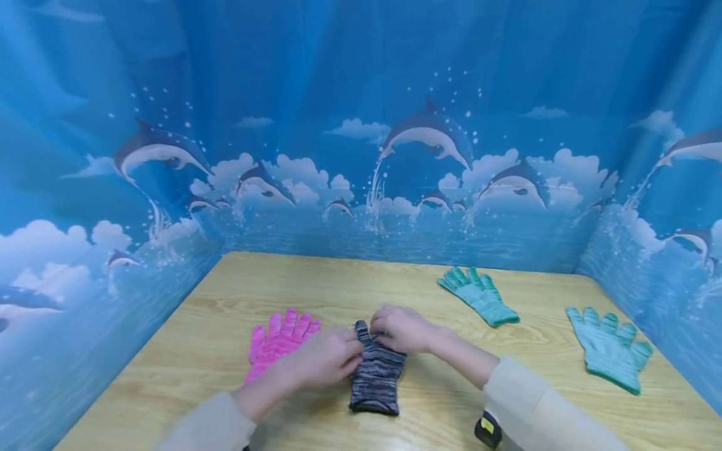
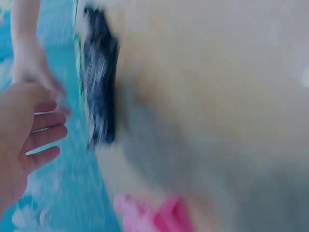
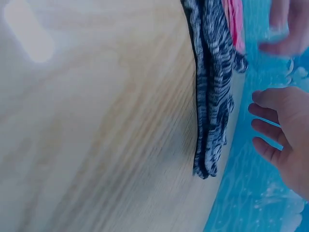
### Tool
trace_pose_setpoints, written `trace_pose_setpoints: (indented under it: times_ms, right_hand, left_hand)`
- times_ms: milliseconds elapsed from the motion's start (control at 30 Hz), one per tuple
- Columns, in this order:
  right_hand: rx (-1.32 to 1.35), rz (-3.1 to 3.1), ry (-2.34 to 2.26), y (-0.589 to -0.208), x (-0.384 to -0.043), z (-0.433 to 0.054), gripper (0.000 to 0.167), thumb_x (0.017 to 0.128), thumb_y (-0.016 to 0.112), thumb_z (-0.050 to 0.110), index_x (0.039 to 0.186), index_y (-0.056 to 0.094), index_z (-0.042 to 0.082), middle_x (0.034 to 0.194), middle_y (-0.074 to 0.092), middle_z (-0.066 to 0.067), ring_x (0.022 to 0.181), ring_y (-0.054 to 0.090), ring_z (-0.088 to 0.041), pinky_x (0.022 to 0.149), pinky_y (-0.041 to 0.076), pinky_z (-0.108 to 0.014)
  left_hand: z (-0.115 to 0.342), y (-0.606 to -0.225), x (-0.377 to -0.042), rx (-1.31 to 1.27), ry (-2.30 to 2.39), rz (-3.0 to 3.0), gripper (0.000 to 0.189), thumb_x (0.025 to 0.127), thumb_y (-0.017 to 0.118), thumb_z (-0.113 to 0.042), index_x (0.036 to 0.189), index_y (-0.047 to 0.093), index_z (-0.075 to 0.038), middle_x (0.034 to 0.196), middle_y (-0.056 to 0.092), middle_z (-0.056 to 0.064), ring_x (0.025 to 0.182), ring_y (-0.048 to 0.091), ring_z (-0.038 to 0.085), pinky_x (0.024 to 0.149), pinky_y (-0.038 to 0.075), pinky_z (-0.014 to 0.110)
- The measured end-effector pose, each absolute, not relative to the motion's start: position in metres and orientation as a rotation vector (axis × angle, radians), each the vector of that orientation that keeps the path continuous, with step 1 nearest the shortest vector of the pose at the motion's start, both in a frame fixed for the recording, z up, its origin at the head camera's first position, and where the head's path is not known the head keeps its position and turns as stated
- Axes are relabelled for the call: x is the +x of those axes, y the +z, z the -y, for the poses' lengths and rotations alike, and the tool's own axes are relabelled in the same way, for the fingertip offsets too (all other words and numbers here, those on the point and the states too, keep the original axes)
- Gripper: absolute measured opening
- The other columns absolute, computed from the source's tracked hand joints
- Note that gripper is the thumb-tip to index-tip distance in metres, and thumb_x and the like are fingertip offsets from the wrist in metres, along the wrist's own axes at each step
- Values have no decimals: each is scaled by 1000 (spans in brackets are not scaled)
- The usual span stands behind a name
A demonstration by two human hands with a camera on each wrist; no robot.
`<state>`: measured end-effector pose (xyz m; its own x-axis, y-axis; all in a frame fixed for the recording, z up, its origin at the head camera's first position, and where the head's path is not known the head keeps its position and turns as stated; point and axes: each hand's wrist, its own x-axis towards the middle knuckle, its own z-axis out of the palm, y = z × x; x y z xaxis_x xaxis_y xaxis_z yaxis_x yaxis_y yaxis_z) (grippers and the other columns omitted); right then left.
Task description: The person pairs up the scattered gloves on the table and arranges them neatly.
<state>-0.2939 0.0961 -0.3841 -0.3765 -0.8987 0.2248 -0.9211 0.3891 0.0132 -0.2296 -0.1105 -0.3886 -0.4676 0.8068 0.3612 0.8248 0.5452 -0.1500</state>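
A black-and-grey striped knit glove (image 1: 376,379) lies on the wooden table with its cuff toward me. My left hand (image 1: 333,356) is at the glove's left edge, and my right hand (image 1: 403,327) is over its finger end, hiding most of the glove's fingers. Seen from the left wrist, my left hand (image 2: 21,135) has its fingers loosely extended, with a gap to the blurred dark glove (image 2: 100,79). The right wrist view shows my right hand (image 3: 285,128) with relaxed, spread fingers beside the striped glove (image 3: 215,92), which looks layered there.
A pink glove (image 1: 279,341) lies left of the striped one, partly behind my left forearm. Two green gloves lie to the right, one farther back (image 1: 479,295) and one near the right edge (image 1: 612,351). A blue dolphin-print curtain (image 1: 361,207) encloses the table (image 1: 271,282).
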Motion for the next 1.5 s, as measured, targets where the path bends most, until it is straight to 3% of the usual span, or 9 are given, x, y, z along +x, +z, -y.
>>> trace_pose_setpoints:
  times_ms: [100, 267, 433, 600, 900, 1067, 1200, 1400, 1500]
  right_hand:
    - [1697, 2398, 141, -380, -281, -96, 14, 83, 68, 17, 95, 70, 10, 94, 65, 0, 89, 58, -14, 78, 47, -25]
    - [1780, 2457, 19, -379, -255, -91, 24, 85, 65, 33, 101, 70, 16, 100, 64, 4, 92, 56, -8, 78, 45, -20]
    - [1811, 2425, -108, -385, -238, -90, 26, 82, 65, 43, 98, 71, 24, 93, 61, 9, 82, 53, -3, 65, 40, -13]
    - [1842, 2331, -146, -391, -230, -93, 22, 82, 66, 42, 95, 73, 26, 84, 52, 10, 73, 46, -1, 56, 32, -10]
    - [1841, 2276, -133, -397, -227, -97, 21, 82, 67, 39, 98, 72, 27, 80, 51, 11, 69, 45, 0, 53, 32, -12]
    - [1826, 2244, -122, -399, -227, -98, 19, 80, 69, 38, 95, 73, 27, 78, 48, 11, 67, 43, -1, 52, 31, -12]
    - [1830, 2248, -112, -400, -226, -98, 19, 81, 68, 38, 95, 73, 27, 77, 49, 11, 67, 43, 0, 52, 30, -11]
    - [1828, 2290, -91, -401, -225, -100, 22, 82, 67, 38, 99, 73, 26, 79, 50, 11, 68, 43, 1, 54, 30, -10]
    - [1824, 2305, -87, -401, -224, -101, 22, 82, 67, 38, 100, 73, 26, 80, 51, 11, 69, 44, 1, 55, 31, -10]
  left_hand:
    - [121, -379, -246, -1151, -92, 2560, 9, 79, 68, -16, 83, 65, -9, 76, 61, 0, 69, 58, 15, 62, 47, 27]
    - [123, -378, -264, -897, -183, 2897, 23, 80, 69, -20, 96, 68, -3, 92, 68, 10, 85, 64, 25, 74, 50, 37]
    - [118, -384, -268, -852, -235, 3012, 13, 78, 70, -21, 77, 66, -8, 73, 63, 3, 67, 59, 19, 61, 48, 33]
    - [114, -387, -269, -872, -313, 3023, 16, 78, 69, -15, 66, 59, -11, 60, 52, -2, 56, 47, 13, 54, 43, 30]
    - [108, -390, -274, -779, -527, 2988, 7, 85, 63, -11, 84, 68, -6, 77, 64, 2, 72, 60, 17, 68, 49, 35]
    - [108, -398, -277, -752, -315, 2934, 21, 82, 62, -11, 61, 58, -12, 58, 51, -3, 54, 47, 13, 52, 43, 30]
    - [110, -407, -277, -761, -155, 2886, 27, 78, 62, -11, 54, 50, -14, 53, 46, -2, 49, 44, 14, 45, 39, 30]
    - [110, -409, -277, -793, -172, 2893, 27, 79, 67, -16, 57, 52, -12, 55, 49, -1, 50, 48, 16, 46, 40, 31]
    - [109, -407, -278, -840, -208, 2932, 18, 79, 70, -20, 67, 60, -11, 63, 56, 0, 57, 53, 16, 52, 44, 31]
